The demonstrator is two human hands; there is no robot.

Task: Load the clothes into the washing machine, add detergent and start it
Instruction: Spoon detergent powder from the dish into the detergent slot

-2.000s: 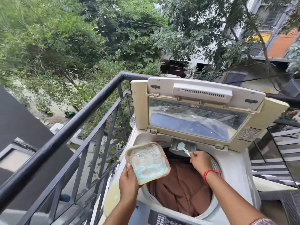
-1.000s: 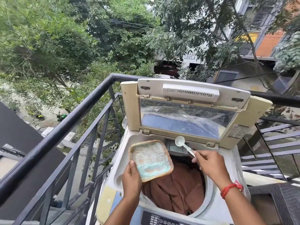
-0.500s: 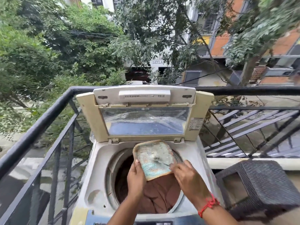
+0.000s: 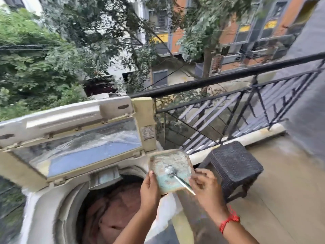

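While tray-laden, wicker stool (image 4: 233,166) beside railing (image 4: 228,77)

Round drum mouth of the white top-loading washing machine (image 4: 52,205) open from above; brown clothes (image 4: 112,213) lie low inside. Raised cream lid with glass panel (image 4: 79,143) blocks the back. Black metal balcony railing (image 4: 228,103) closes the far side. Dark woven wicker stool (image 4: 235,164) stands just right of the machine, narrowing floor room there.

Open-lidded washing machine (image 4: 52,199) holds brown clothes (image 4: 112,213); detergent dish (image 4: 169,170) above rim.
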